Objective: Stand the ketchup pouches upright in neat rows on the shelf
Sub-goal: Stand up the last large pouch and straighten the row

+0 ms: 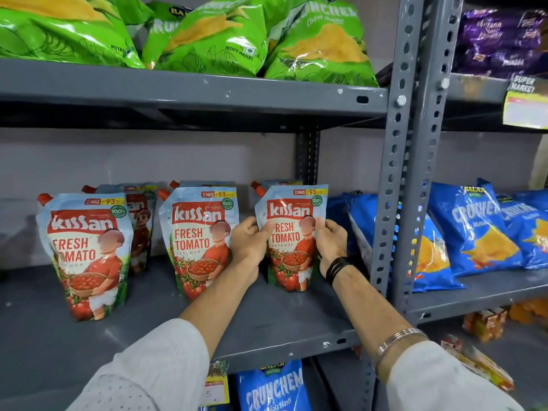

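Upright, rightmost pouch (292, 238) between both hands; blue chip bags (439, 247) beside.

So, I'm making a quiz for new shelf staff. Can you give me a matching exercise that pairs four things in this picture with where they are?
Things:
1. green chip bags
2. ketchup pouch held in both hands
3. blue chip bags
4. purple bags

Places:
A. top shelf, right rack
B. middle shelf, right rack
C. top shelf, left rack
D. middle shelf, left rack, right end of the front row

Pairs: 1-C, 2-D, 3-B, 4-A
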Demonstrator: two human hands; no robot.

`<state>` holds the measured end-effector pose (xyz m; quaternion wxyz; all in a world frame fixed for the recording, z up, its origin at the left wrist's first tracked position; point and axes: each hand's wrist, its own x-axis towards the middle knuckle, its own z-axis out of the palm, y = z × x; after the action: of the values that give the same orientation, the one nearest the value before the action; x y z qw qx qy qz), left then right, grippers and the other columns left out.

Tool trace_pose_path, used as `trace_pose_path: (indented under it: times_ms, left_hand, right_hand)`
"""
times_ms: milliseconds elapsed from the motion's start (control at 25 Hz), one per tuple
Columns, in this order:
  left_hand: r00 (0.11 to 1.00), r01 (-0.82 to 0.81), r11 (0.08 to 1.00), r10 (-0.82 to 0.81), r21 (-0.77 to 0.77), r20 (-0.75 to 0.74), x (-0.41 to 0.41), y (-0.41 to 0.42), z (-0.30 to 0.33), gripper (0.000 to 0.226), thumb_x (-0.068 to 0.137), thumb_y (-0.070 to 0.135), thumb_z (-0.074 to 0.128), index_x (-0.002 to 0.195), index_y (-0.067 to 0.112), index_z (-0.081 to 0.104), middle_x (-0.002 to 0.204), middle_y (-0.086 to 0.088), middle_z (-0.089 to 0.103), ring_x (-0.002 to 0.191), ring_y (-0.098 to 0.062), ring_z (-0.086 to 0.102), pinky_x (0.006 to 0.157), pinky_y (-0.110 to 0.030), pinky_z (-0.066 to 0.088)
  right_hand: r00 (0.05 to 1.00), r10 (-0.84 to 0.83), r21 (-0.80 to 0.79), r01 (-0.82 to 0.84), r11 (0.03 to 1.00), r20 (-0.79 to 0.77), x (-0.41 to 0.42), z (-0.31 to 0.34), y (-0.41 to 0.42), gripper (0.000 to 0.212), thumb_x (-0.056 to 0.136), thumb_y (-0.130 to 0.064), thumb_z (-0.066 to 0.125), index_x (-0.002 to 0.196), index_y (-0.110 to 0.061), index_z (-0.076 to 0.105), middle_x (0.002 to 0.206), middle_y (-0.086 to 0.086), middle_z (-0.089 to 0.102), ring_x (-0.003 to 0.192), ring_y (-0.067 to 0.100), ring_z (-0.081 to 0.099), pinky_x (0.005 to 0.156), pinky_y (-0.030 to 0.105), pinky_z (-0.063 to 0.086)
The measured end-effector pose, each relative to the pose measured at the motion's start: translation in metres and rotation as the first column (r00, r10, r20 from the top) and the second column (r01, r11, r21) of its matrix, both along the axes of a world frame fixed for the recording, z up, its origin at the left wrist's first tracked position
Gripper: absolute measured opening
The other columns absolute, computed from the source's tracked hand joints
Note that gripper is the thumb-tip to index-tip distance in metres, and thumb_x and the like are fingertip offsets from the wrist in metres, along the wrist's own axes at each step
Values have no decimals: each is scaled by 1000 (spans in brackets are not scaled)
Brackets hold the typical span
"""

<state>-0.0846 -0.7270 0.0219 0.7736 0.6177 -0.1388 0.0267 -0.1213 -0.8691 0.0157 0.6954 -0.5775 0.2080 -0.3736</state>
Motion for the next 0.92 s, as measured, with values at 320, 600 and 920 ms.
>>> trace_pose_path:
  times_ms: [320, 600, 920]
  left_hand:
    - [988, 91, 995, -85, 41, -127, -8, 1, -19, 28, 97, 18, 64, 122, 7, 67, 123, -8, 74, 90, -13, 69, 67, -23, 52]
    - [974, 213, 939, -185, 269, -128, -11, 4, -50, 49, 91, 4, 68, 138, 11, 57, 121, -11, 72, 113, -24, 68, 105, -42, 52]
    - [995, 101, 929, -90, 357, -48, -28, 20, -48, 59, 89, 14, 73, 144, 11, 53, 134, -11, 65, 120, -24, 64, 106, -41, 51]
  right_hand:
    - [996, 91, 23, -90, 996, -21, -15, -4, 11, 26, 99, -27, 51, 117, -11, 60, 106, 8, 72, 85, 18, 71, 67, 31, 58]
    - [978, 152, -100, -167, 981, -145, -40, -42, 16, 35, 96, -14, 59, 131, -8, 55, 121, 9, 67, 98, 19, 66, 79, 28, 54]
    - [985, -89, -333, 34, 942, -151, -50, -46, 29, 36, 90, -15, 66, 124, -16, 55, 122, 6, 61, 102, 16, 58, 93, 34, 49]
